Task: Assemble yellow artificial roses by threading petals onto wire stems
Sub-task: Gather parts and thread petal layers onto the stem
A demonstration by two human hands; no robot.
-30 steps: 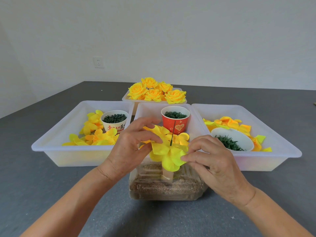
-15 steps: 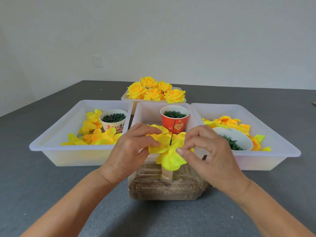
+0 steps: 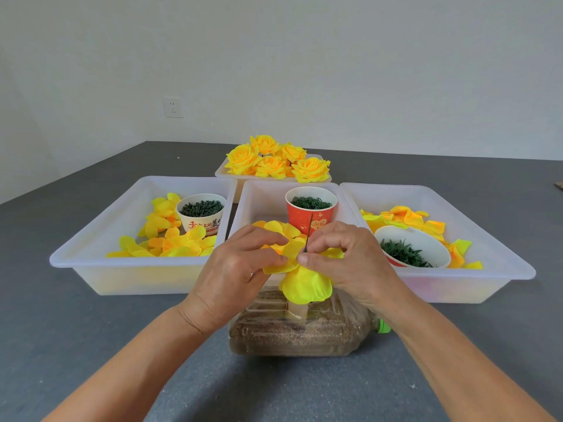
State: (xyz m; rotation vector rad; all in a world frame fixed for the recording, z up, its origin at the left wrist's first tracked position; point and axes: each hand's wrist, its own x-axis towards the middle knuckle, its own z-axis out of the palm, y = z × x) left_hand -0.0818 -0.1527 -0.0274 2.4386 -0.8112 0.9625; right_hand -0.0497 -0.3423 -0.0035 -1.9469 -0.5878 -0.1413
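Yellow fabric petals (image 3: 304,284) sit threaded on a thin dark wire stem (image 3: 308,231) that stands upright from a sand-filled plastic bottle (image 3: 292,333) lying on the grey bench (image 3: 76,345), just near of the middle white tray (image 3: 262,193). The left hand (image 3: 234,275) has its grip closed on an orange-yellow petal layer (image 3: 281,257) at the wire's left side, thumb under, fingers on top. The right hand (image 3: 347,263) pinches thumb and forefinger closed at the wire, right where the petals meet it.

These petals look feather-light, thin and floppy; they will likely crumple or fray if squeezed hard, and slide easily along the wire. The best hold seems to be close to the centre hole, where the cloth is steadiest, not at the loose outer edges. The wire looks slender and springy, so it may bend under sideways push; the weighted bottle should keep it upright.
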